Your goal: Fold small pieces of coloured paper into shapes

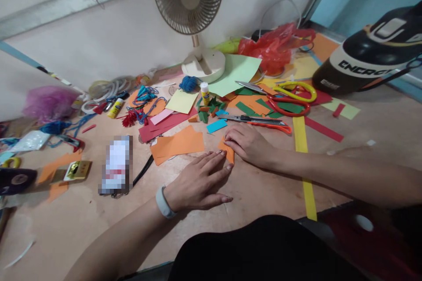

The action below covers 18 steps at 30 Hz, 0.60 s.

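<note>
A small piece of orange paper [230,155] lies on the table between my two hands, partly covered by fingers. My left hand [198,180], with a pale band at the wrist, rests flat, its fingers stretched out and their tips on the paper's left side. From the right, my right hand [249,145] curls its fingers onto the paper's upper edge, thumb and fingertips pressed together there. Just beyond it lies an orange utility knife [270,125]. Larger orange paper strips [178,144] sit past my left fingertips, and a blue paper piece [216,126] is nearby.
Scissors with red and yellow handles [292,101], a glue stick [205,93] and coloured paper scraps crowd the middle. A fan [204,66] stands behind, with a large bottle [356,61] at the right. A yellow strip [308,197] passes under my right forearm. A blurred rectangular item [116,164] lies left.
</note>
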Each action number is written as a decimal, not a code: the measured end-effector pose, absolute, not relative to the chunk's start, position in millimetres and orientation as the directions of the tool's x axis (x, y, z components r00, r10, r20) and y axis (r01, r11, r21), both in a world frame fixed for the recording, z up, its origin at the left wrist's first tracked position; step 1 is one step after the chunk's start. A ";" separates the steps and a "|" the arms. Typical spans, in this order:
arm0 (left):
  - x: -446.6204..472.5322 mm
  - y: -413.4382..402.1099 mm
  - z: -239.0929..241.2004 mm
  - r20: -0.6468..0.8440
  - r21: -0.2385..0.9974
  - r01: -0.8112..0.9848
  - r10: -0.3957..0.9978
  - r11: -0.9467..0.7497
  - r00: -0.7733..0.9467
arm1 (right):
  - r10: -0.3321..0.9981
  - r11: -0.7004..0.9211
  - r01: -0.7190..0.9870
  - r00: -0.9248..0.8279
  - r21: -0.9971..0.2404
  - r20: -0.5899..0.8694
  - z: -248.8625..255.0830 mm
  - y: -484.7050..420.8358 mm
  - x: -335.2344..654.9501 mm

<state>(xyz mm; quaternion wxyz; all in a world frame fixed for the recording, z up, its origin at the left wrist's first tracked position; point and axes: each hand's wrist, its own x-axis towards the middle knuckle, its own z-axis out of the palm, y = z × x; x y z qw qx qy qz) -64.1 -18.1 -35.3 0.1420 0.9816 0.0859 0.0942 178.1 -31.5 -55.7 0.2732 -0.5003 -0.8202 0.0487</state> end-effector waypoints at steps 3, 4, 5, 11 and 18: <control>-64.1 -16.4 -35.0 0.173 0.300 0.128 0.186 -0.945 0.967 | 0.833 0.503 0.813 -0.365 -0.294 0.415 -57.1 -32.5 177.1; -64.1 -15.7 -34.8 0.172 0.307 0.124 0.183 -0.944 0.968 | 0.831 0.502 0.819 -0.368 -0.278 0.418 -57.0 -32.8 176.8; -64.2 -15.0 -34.5 0.170 0.313 0.120 0.180 -0.942 0.969 | 0.828 0.503 0.823 -0.372 -0.265 0.419 -56.8 -33.0 176.5; -63.3 -15.0 -34.5 0.158 0.329 0.145 0.205 -0.933 0.966 | 0.832 0.504 0.829 -0.391 -0.242 0.395 -53.8 -33.8 175.2; -52.1 -21.0 -35.5 0.139 0.273 0.213 0.257 -0.938 0.956 | 0.847 0.500 0.807 -0.382 -0.313 0.369 -53.4 -32.7 175.3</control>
